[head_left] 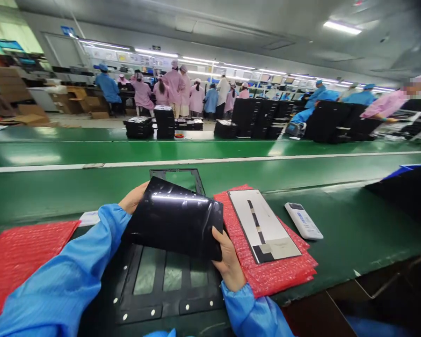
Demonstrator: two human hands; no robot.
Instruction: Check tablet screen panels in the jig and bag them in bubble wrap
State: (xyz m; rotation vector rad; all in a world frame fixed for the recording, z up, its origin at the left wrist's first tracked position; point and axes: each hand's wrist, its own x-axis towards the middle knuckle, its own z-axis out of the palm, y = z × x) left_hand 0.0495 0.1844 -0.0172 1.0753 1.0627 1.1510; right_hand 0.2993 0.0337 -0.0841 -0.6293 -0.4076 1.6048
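Observation:
Both my hands hold a glossy black panel (175, 217) tilted above a black fixture frame (161, 281) on the green bench. My left hand (132, 199) grips the panel's far left edge, fingers hidden behind it. My right hand (228, 262) pinches its near right corner, thumb on top. Just right of the panel, a grey display module (266, 224) with a dark strip lies face down on a red bubble-wrap sheet (284, 271).
A white handheld device (303, 221) lies right of the red sheet. Another red bubble-wrap sheet (17, 257) is at the left. A green conveyor (91, 187) runs across. Black tray stacks (252, 117) and several people in pink and blue coats stand beyond.

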